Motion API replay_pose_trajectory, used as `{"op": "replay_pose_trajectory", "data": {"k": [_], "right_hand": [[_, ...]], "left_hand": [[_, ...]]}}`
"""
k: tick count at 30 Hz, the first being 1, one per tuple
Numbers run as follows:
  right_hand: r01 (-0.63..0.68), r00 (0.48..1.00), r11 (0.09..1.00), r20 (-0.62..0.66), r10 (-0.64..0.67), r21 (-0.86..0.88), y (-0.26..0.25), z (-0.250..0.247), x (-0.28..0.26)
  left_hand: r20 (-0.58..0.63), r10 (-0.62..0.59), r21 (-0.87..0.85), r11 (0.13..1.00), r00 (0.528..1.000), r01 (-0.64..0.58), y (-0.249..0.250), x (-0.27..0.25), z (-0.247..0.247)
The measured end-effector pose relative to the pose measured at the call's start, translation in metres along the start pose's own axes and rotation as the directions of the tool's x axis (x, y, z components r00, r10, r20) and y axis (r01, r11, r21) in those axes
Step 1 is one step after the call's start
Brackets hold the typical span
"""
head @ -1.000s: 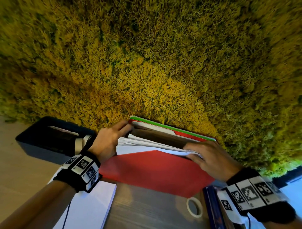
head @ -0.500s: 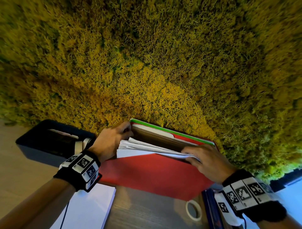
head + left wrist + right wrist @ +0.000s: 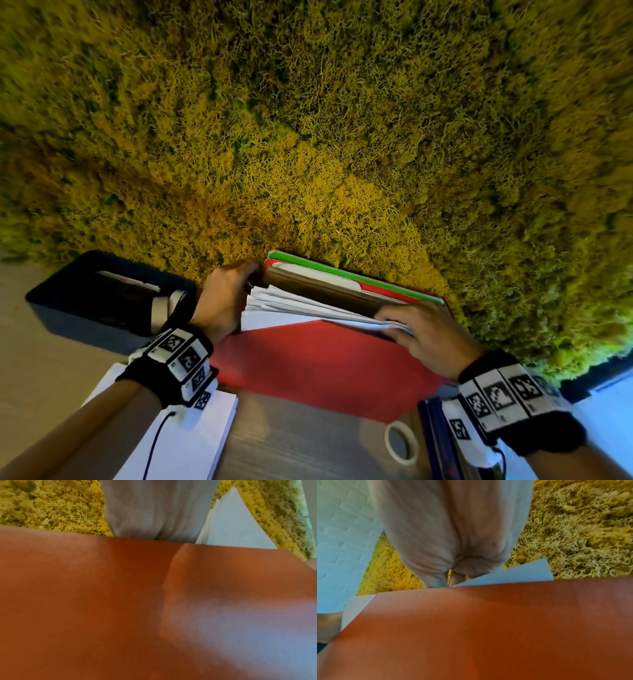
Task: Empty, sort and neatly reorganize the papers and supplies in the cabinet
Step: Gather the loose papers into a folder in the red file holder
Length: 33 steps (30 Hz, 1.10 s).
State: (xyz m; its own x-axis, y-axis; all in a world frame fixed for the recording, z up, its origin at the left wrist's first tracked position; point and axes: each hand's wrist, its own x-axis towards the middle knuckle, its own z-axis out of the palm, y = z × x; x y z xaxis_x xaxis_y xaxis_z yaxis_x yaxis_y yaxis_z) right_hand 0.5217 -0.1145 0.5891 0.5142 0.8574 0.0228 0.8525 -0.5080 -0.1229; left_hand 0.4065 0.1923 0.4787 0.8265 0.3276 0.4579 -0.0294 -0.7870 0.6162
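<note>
**While gripping from both ends: paper sheaf (image 3: pixel 301 308) upright in red folder (image 3: pixel 325 366), far edge of table (image 3: pixel 291 445)**

Seen only from the head view: the whole layout. Left hand (image 3: pixel 224 301) at the sheaf's left end, right hand (image 3: pixel 428 334) at its right end. Sheaf standing on its long edge inside the opened red folder. Just behind it, a brown folder (image 3: pixel 325 291) and a green folder (image 3: pixel 342 274), backed against the moss wall (image 3: pixel 308 137). Black tray (image 3: pixel 85 301) toward the table's far left corner. Flat pile of white paper (image 3: pixel 191 442) at the near edge, under the left wrist. Tape roll (image 3: pixel 400 442) and dark blue binder (image 3: pixel 435 442) toward the near right corner.

Offered by the wrist views instead: close, blurred looks at the red folder's front, with the back of each hand above it and white sheet corners poking up beside it. Fingertips hidden there behind the folder's top edge. Shown by the right wrist alone: a white brick wall (image 3: pixel 337 534) beside the moss.

Left fingers curled round the sheaf's left end, tips out of sight behind the paper, so gripping it. Right fingers (image 3: pixel 394 310) bent over the top edge and slightly spread, thumb against the near face, pinching the sheets.

Sheets thin and white, fanned loose at the left end, pressed tight at the right. Red folder matte and smooth, its front narrowing to a point toward the near edge. Moss coarse, fibrous, yellow-green. Table top grey-brown with a fine wood grain. Tape roll a pale ring lying flat.
</note>
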Motion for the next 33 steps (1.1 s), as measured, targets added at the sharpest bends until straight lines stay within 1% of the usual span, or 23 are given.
{"op": "replay_pose_trajectory", "data": {"k": [4, 8, 10, 13, 15, 17, 19, 21, 23, 25, 28, 30, 33], "right_hand": [[-0.04, 0.998, 0.999, 0.041, 0.04, 0.008, 0.007, 0.005, 0.008], [-0.094, 0.988, 0.995, 0.128, 0.092, 0.014, 0.017, 0.009, 0.016], [-0.114, 0.984, 0.993, 0.135, 0.113, -0.002, 0.018, 0.008, 0.019], [-0.146, 0.981, 0.989, 0.129, 0.146, -0.011, 0.019, 0.011, 0.022], [-0.158, 0.981, 0.987, 0.108, 0.159, -0.02, 0.019, 0.013, 0.023], [-0.196, 0.979, 0.98, 0.051, 0.197, -0.028, 0.018, 0.012, 0.023], [-0.247, 0.969, 0.968, -0.023, 0.248, 0.039, 0.019, 0.013, 0.021], [-0.263, 0.956, 0.959, -0.109, 0.274, 0.106, 0.021, 0.015, 0.018], [-0.255, 0.94, 0.961, -0.204, 0.272, 0.109, 0.022, 0.017, 0.015], [-0.232, 0.923, 0.97, -0.299, 0.242, 0.067, 0.02, 0.018, 0.012], [-0.142, 0.891, 0.989, -0.43, 0.147, 0.044, 0.004, 0.015, 0.007], [-0.072, 0.847, 0.997, -0.526, 0.073, 0.022, -0.016, 0.013, 0.001], [0.034, 0.76, 0.999, -0.649, -0.012, 0.021, -0.059, 0.013, -0.009]], "left_hand": [[0.004, -0.006, 0.028, 1.0, 1.0, 0.006, -0.006, 0.002, 0.002], [0.02, 0.011, 0.047, 0.999, 1.0, -0.012, -0.009, 0.005, 0.005], [-0.001, -0.013, 0.03, 0.999, 1.0, 0.013, -0.009, 0.007, 0.006], [-0.07, -0.066, -0.039, 0.997, 0.995, 0.064, -0.008, 0.006, 0.008], [-0.119, -0.119, -0.047, 0.992, 0.986, 0.115, -0.009, 0.004, 0.012], [-0.164, -0.189, -0.054, 0.982, 0.968, 0.182, -0.009, -0.001, 0.015], [-0.186, -0.226, -0.073, 0.974, 0.956, 0.216, -0.008, -0.005, 0.015], [-0.177, -0.243, -0.069, 0.97, 0.954, 0.234, -0.005, -0.009, 0.011], [-0.149, -0.242, -0.057, 0.97, 0.959, 0.236, 0.0, -0.011, 0.007], [-0.131, -0.244, -0.059, 0.969, 0.961, 0.238, 0.002, -0.013, 0.005], [-0.169, -0.238, -0.02, 0.971, 0.956, 0.238, 0.002, -0.023, -0.001], [-0.2, -0.232, 0.054, 0.967, 0.952, 0.247, 0.005, -0.032, -0.008], [-0.199, -0.284, 0.1, 0.946, 0.938, 0.308, 0.006, -0.052, -0.021]]}}
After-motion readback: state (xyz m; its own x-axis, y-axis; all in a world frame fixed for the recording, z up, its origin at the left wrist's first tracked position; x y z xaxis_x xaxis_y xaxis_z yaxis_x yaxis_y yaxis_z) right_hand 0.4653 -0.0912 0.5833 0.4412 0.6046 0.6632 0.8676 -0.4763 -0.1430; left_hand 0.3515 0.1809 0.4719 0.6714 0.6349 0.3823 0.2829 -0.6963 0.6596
